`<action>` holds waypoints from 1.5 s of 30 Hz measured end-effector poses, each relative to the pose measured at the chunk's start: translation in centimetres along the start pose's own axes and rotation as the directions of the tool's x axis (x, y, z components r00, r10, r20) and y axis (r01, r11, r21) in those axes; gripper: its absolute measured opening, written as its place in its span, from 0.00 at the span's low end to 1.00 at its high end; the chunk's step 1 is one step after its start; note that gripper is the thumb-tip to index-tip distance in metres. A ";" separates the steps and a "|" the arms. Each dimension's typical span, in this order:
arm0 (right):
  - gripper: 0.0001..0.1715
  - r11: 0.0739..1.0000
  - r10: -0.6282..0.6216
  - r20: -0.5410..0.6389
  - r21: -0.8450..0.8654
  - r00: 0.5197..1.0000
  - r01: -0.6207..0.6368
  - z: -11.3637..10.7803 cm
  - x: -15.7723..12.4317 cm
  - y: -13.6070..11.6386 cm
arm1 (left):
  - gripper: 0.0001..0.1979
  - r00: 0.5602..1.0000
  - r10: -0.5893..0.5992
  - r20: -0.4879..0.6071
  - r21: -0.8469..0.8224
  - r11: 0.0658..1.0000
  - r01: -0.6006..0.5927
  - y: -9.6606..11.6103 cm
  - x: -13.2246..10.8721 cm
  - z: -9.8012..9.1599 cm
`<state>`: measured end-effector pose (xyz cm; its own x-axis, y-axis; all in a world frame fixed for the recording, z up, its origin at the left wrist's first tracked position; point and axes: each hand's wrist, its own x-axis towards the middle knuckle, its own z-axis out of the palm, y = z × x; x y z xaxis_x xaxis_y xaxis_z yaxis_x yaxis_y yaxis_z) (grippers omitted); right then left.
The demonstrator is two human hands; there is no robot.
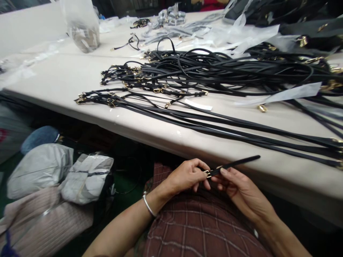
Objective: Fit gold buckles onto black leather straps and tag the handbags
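Note:
Both hands meet over my lap, just below the table's front edge. My left hand (187, 176) pinches the small gold buckle (207, 173) of a thin black strap (235, 163). My right hand (238, 189) grips the same strap right beside the buckle, fingers curled round it. The strap's free end points up and to the right, over the table edge. A silver bangle (148, 206) sits on my left wrist.
A big pile of black straps with gold buckles (203, 71) covers the beige table (66, 78), some stretching to the right edge. Clear plastic bags (241, 35), a plastic-wrapped bundle (83, 25) and dark bags (294, 18) lie at the back. Wrapped parcels (85, 176) sit on the floor at left.

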<state>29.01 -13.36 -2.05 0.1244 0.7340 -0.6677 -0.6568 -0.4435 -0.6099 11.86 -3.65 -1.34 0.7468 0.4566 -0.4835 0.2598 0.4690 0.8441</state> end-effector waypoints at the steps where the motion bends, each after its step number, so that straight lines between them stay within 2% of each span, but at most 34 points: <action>1: 0.17 0.999 -0.021 -0.003 -0.032 1.000 0.021 0.2 -0.1 0.0 | 0.13 1.000 0.004 -0.003 0.004 1.000 -0.004 0.1 0.0 0.0; 8: 0.20 0.986 -0.101 -0.036 -0.138 0.994 0.095 0.4 -0.2 0.2 | 0.15 0.998 0.004 -0.055 0.063 0.998 -0.001 0.4 -0.1 0.0; 11: 0.20 0.940 -0.181 -0.076 -0.306 0.981 0.150 0.3 -0.5 0.3 | 0.16 0.997 0.015 -0.073 0.060 0.998 -0.010 0.3 0.0 0.1; 12: 0.20 0.897 -0.231 -0.092 -0.407 0.969 0.175 0.4 -0.7 0.3 | 0.16 0.997 0.020 -0.076 0.062 0.998 -0.015 0.2 0.1 0.1; 14: 0.19 0.751 -0.362 -0.078 -0.615 0.929 0.241 0.7 -1.3 0.4 | 0.16 0.997 0.029 -0.075 0.073 0.997 -0.024 0.0 0.3 0.2; 16: 0.15 0.577 -0.476 0.031 -0.743 0.879 0.339 1.1 -1.9 0.4 | 0.16 0.995 0.044 -0.087 0.106 0.994 -0.035 -0.2 0.4 0.4; 18: 0.09 0.426 -0.558 0.194 -0.768 0.807 0.479 1.3 -2.4 0.4 | 0.15 0.988 0.083 -0.128 0.180 0.982 -0.059 -0.3 0.4 0.5; 20: 0.10 0.301 -0.588 0.346 -0.745 0.731 0.595 1.2 -2.4 0.1 | 0.14 0.979 0.126 -0.162 0.266 0.961 -0.079 -0.2 0.2 0.5; 21: 0.11 0.269 -0.575 0.393 -0.737 0.717 0.620 1.0 -2.3 -0.2 | 0.14 0.977 0.137 -0.162 0.291 0.953 -0.085 -0.1 0.1 0.4; 22: 0.11 0.275 -0.542 0.408 -0.740 0.734 0.614 0.7 -2.1 -0.7 | 0.14 0.979 0.139 -0.146 0.290 0.953 -0.092 0.1 -0.1 0.3; 23: 0.10 0.316 -0.502 0.386 -0.751 0.774 0.579 0.5 -1.8 -1.1 | 0.14 0.985 0.133 -0.112 0.261 0.960 -0.100 0.4 -0.3 0.2; 25: 0.13 0.435 -0.445 0.270 -0.768 0.854 0.470 0.3 -1.0 -2.1 | 0.13 0.992 0.126 -0.023 0.152 0.981 -0.121 0.9 -0.6 -0.1; 27: 0.17 0.552 -0.412 0.188 -0.727 0.892 0.408 0.6 -0.3 -2.5 | 0.14 0.989 0.138 0.052 0.041 0.989 -0.140 1.4 -0.8 -0.2; 29: 0.22 0.650 -0.322 0.218 -0.656 0.921 0.383 1.5 0.2 -2.3 | 0.16 0.987 0.144 0.070 -0.034 0.989 -0.142 1.5 -0.9 -0.1; 31: 0.25 0.728 -0.218 0.280 -0.592 0.935 0.346 2.5 0.4 -1.4 | 0.20 0.990 0.120 0.069 -0.122 0.986 -0.111 1.3 -0.9 0.1; 32: 0.25 0.746 -0.204 0.293 -0.571 0.934 0.342 3.0 0.4 -0.8 | 0.22 0.992 0.105 0.076 -0.175 0.980 -0.090 1.1 -0.9 0.2; 35: 0.26 0.753 -0.304 0.268 -0.520 0.914 0.403 3.7 0.4 1.1 | 0.25 0.987 0.114 0.118 -0.299 0.951 -0.074 0.7 -1.0 0.2; 38: 0.27 0.773 -0.338 0.237 -0.482 0.911 0.412 3.3 0.8 1.9 | 0.25 0.982 0.174 0.069 -0.231 0.961 -0.154 0.9 -1.5 0.0; 40: 0.27 0.725 -0.349 0.219 -0.554 0.911 0.411 2.8 1.1 1.4 | 0.21 0.981 0.191 -0.034 -0.041 0.980 -0.193 1.3 -1.9 -0.3; 41: 0.26 0.664 -0.381 0.221 -0.611 0.898 0.432 2.7 1.2 0.9 | 0.18 0.976 0.198 -0.089 0.052 0.980 -0.194 1.5 -2.1 -0.5; 43: 0.22 0.492 -0.476 0.288 -0.695 0.831 0.524 3.1 1.2 -0.6 | 0.14 0.962 0.229 -0.147 0.155 0.966 -0.206 1.8 -2.4 -0.8; 45: 0.18 0.359 -0.524 0.427 -0.674 0.737 0.646 4.3 1.0 -2.2 | 0.11 0.949 0.286 -0.131 0.156 0.951 -0.265 1.9 -2.5 -1.0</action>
<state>27.35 -9.45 0.48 0.1188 0.9929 0.0098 0.3458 -0.0321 -0.9378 9.89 -3.15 1.21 0.7031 0.6665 -0.2479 0.1448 0.2071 0.9675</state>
